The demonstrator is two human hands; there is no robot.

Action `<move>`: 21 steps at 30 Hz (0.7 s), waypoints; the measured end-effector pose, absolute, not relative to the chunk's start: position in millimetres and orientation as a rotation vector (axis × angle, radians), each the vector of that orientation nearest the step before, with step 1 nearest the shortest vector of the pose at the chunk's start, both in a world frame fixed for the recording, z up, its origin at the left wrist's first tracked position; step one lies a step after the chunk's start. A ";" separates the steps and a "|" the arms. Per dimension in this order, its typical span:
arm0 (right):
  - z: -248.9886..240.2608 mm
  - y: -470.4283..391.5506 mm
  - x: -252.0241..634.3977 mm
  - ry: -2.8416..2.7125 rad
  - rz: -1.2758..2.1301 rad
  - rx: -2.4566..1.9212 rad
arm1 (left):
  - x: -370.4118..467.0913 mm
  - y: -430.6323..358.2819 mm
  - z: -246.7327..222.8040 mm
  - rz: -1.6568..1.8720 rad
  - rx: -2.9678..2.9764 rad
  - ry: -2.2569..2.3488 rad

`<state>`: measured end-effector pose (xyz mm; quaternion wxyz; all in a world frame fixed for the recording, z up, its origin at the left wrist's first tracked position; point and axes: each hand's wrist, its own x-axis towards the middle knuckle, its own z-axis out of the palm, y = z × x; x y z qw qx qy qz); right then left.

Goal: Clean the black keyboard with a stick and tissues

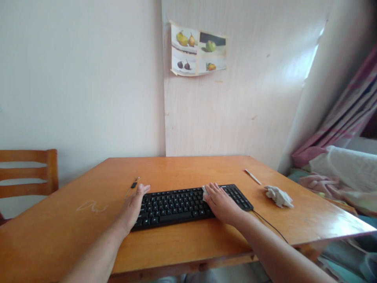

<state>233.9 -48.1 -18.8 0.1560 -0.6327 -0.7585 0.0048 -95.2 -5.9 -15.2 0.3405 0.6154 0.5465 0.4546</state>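
Observation:
A black keyboard [173,206] lies on the wooden table in front of me. My left hand [134,206] rests on edge against its left end, fingers stretched forward and not wrapped round it. Over the keys right of the middle, my right hand [219,202] presses down a white tissue [204,193]; only a small part of the tissue shows past the fingers. The right hand hides some of the keys under it.
Right of the keyboard lie a crumpled white cloth or tissue [278,196] and a thin white stick [252,177]. A small black-and-clear object [134,184] sits beyond my left hand. The keyboard cable [271,225] runs over the table's [188,173] front edge. A chair [51,171] stands left.

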 end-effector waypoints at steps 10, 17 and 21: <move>-6.0 -57.0 149.8 -2.373 0.101 -1.592 | -99.7 2.6 -26.4 1.255 1.388 1.275; 0.2 -58.2 98.1 -2.477 0.156 -1.445 | -96.2 0.7 -24.5 1.303 1.297 1.202; 0.8 -61.0 71.9 -2.509 0.153 -1.347 | -97.3 0.8 -25.5 1.297 1.303 1.186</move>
